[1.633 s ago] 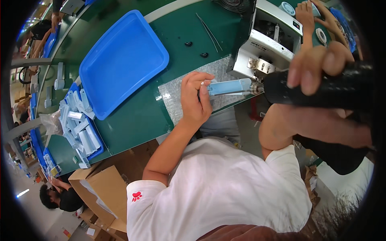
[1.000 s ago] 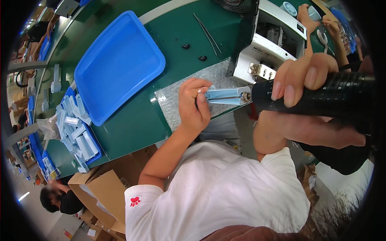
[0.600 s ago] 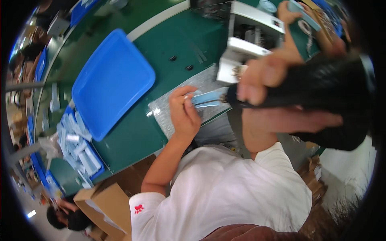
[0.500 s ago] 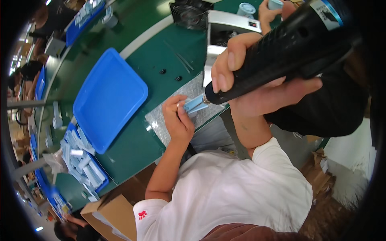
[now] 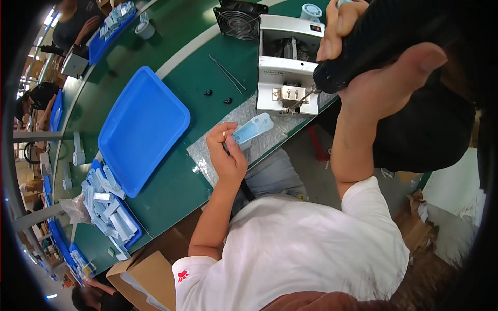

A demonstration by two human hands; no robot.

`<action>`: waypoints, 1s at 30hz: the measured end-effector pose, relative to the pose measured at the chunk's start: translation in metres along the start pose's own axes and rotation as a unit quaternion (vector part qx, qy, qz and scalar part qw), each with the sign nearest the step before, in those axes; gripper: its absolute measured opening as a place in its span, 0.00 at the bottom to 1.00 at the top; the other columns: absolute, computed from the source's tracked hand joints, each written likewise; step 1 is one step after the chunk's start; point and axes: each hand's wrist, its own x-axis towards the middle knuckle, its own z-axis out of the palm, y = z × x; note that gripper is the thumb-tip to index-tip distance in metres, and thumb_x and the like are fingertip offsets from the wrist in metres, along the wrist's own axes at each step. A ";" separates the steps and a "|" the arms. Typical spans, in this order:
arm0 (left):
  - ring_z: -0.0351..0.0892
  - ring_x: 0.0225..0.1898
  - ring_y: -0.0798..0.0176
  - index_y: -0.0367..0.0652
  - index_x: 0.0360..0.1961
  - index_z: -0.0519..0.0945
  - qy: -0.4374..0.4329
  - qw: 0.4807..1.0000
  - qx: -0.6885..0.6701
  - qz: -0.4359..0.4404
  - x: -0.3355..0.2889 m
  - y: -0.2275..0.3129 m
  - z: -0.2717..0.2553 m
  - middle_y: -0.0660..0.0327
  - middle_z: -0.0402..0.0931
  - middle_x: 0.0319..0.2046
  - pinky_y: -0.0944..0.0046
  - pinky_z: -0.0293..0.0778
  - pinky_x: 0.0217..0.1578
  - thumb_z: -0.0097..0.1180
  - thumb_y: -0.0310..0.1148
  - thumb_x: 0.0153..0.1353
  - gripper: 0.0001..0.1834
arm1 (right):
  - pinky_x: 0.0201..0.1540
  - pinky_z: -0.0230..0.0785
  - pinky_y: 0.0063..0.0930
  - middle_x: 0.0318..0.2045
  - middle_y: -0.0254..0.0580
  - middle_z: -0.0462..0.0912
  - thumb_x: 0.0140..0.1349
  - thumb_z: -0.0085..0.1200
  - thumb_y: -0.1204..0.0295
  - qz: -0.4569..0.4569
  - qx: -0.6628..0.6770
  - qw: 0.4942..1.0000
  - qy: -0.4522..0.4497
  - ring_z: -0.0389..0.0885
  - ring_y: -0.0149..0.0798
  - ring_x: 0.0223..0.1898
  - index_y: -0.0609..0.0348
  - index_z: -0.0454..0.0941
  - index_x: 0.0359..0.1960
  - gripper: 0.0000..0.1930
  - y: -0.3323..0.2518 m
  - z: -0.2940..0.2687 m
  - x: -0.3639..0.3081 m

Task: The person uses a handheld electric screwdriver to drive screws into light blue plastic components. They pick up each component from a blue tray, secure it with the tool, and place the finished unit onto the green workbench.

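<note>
My left hand [image 5: 226, 155] is closed around the lower end of a light blue plastic part [image 5: 253, 129], long and channel-shaped, held over the bubble wrap with its far end tilted up to the right. In my right hand [image 5: 374, 92] is a black electric screwdriver [image 5: 358, 52], fingers and thumb wrapped round its body. Its thin bit points down-left to the metal pick-up block [image 5: 293, 95] at the front of a white screw feeder [image 5: 288, 65]. Whether a screw sits on the bit is too small to tell.
A large blue tray [image 5: 179, 113] lies left of my left hand. Beyond it sits a smaller tray heaped with light blue parts [image 5: 110, 207]. Tweezers [image 5: 227, 72], two small black pieces [image 5: 227, 101] and a black fan [image 5: 238, 22] are near the feeder. A co-worker sits at right.
My right hand has carried the screwdriver up and right, from the light blue part to the screw feeder's front. My left hand still holds the part, almost in the same place.
</note>
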 end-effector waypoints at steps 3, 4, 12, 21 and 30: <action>0.76 0.47 0.49 0.35 0.42 0.74 0.010 1.000 -0.003 0.000 0.000 -0.003 0.001 0.49 0.79 0.44 0.54 0.70 0.52 0.46 0.25 0.69 0.06 | 0.23 0.70 0.29 0.25 0.47 0.77 0.63 0.41 0.29 0.015 -0.027 0.999 -0.028 0.75 0.39 0.18 0.68 0.71 0.40 0.43 -0.006 0.008 0.001; 0.76 0.47 0.49 0.35 0.42 0.75 0.016 1.000 -0.008 -0.008 0.001 -0.002 0.002 0.49 0.79 0.44 0.53 0.69 0.52 0.46 0.26 0.69 0.07 | 0.24 0.70 0.29 0.25 0.47 0.77 0.64 0.44 0.31 -0.028 -0.051 0.998 -0.039 0.75 0.39 0.19 0.68 0.71 0.39 0.41 0.005 0.005 0.003; 0.77 0.46 0.48 0.35 0.40 0.79 0.006 1.000 0.019 0.005 0.005 0.003 0.000 0.48 0.80 0.42 0.54 0.70 0.51 0.46 0.26 0.69 0.10 | 0.35 0.73 0.29 0.28 0.46 0.80 0.66 0.53 0.63 0.336 -0.212 0.865 -0.308 0.78 0.39 0.27 0.68 0.74 0.38 0.16 0.020 -0.036 0.053; 0.78 0.45 0.46 0.34 0.40 0.79 -0.009 1.000 0.004 0.004 0.007 0.002 -0.001 0.48 0.80 0.42 0.53 0.73 0.48 0.48 0.20 0.63 0.09 | 0.26 0.74 0.31 0.34 0.48 0.77 0.60 0.50 0.34 0.128 -0.113 0.975 -0.141 0.78 0.39 0.24 0.56 0.56 0.67 0.45 0.025 -0.032 0.001; 0.78 0.42 0.51 0.35 0.41 0.77 -0.005 0.999 0.019 0.033 0.007 0.002 -0.007 0.50 0.80 0.43 0.58 0.74 0.44 0.45 0.21 0.68 0.08 | 0.22 0.67 0.29 0.36 0.51 0.72 0.58 0.38 0.23 -0.005 0.129 0.967 -0.219 0.74 0.37 0.24 0.57 0.49 0.73 0.55 0.016 -0.003 -0.021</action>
